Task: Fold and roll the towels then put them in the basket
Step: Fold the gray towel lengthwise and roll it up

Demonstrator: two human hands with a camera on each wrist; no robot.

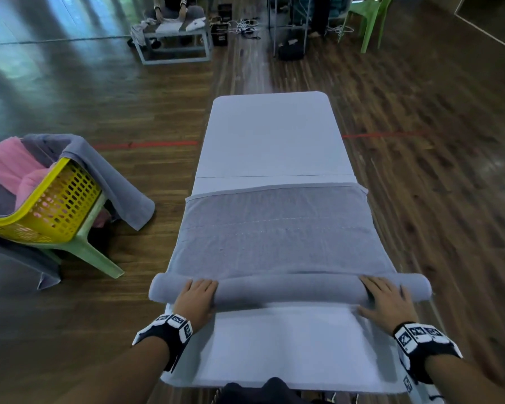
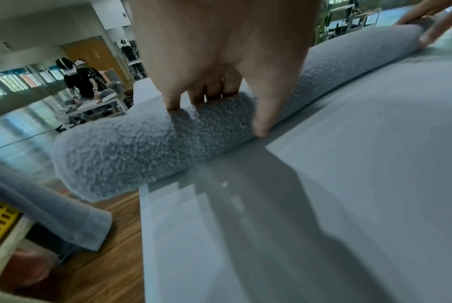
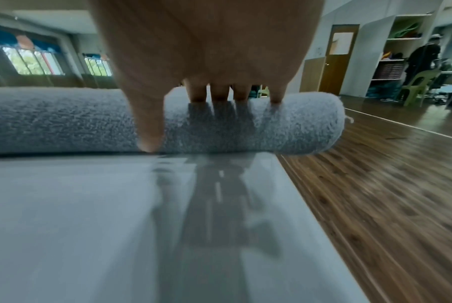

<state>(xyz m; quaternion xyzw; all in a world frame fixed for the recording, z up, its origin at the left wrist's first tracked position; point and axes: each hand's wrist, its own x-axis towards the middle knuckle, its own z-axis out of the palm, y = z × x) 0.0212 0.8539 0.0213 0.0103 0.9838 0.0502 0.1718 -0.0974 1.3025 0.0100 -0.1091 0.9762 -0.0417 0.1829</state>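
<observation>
A grey towel (image 1: 277, 228) lies across the long white table (image 1: 271, 132), and its near end is wound into a thick roll (image 1: 289, 290) that overhangs both table edges. My left hand (image 1: 206, 295) rests on the roll's left part, fingers laid over the top and thumb (image 2: 261, 127) down at the near side. My right hand (image 1: 370, 295) presses the right part the same way, with the fingers (image 3: 219, 92) on top and the thumb (image 3: 149, 141) touching the table. The yellow basket (image 1: 67, 196) sits to the left, off the table.
The basket stands on a pale green chair (image 1: 96, 255) and holds a pink towel (image 1: 9, 167); another grey towel (image 1: 111, 176) hangs over its rim. Wooden floor surrounds the table. Far back are a low table with a person (image 1: 172, 27) and a green chair (image 1: 368, 16).
</observation>
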